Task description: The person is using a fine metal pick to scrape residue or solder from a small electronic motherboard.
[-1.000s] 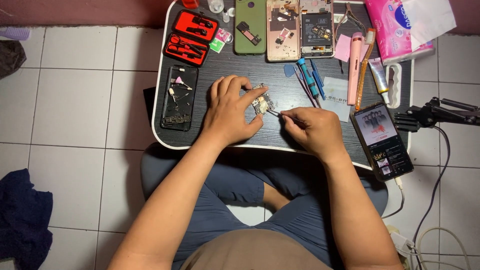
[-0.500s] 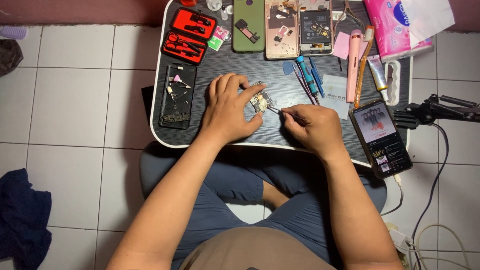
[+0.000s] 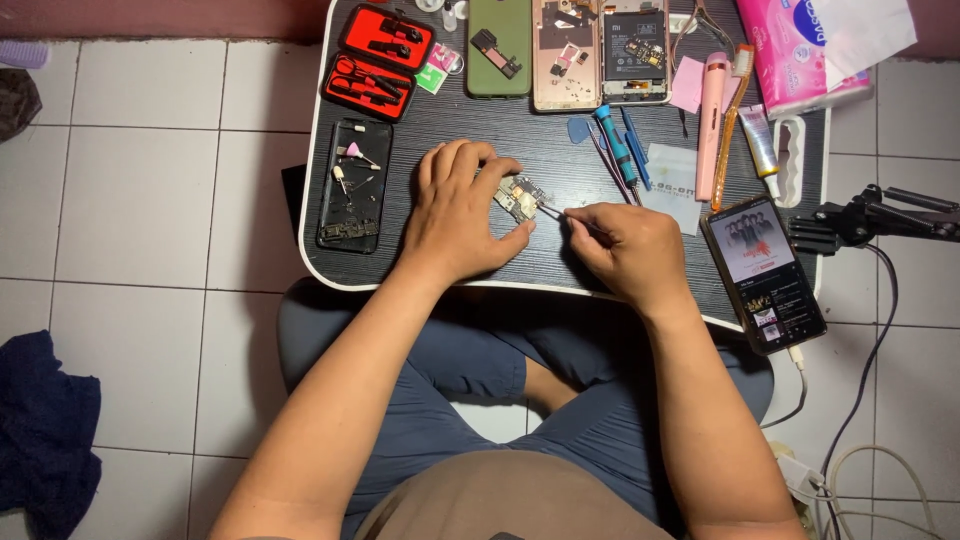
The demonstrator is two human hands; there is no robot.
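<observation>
1. step in hand: the left hand (image 3: 455,215) pins a small phone circuit board (image 3: 518,197) between fingertips and thumb on the black lap table (image 3: 420,262), closed on its near-left edges; the right hand (image 3: 625,250) is pinched shut on a thin metal tool (image 3: 556,213), probably tweezers, whose tip meets the board's right edge; this reads as fine work on one component or connector of the board
2. position: the board lies near the middle of the table, between the two hands, well in front of the opened phones (image 3: 600,50) along the far edge and to the right of the black phone back cover (image 3: 352,185) that serves as a parts tray
3. orientation: the board lies flat, face up; its long axis appears to run obliquely, from far-left to near-right, with the near-right end toward the tool tip; finer detail is too small to tell
4. next move, as a judgement: it calls for a steady left-hand hold and a small, light motion of the tool tip; a slip could flick the board or a loose part off the table
5. nearby: a blue screwdriver (image 3: 617,145) lies just beyond the right hand; a lit smartphone (image 3: 762,270) sits at the right edge
</observation>
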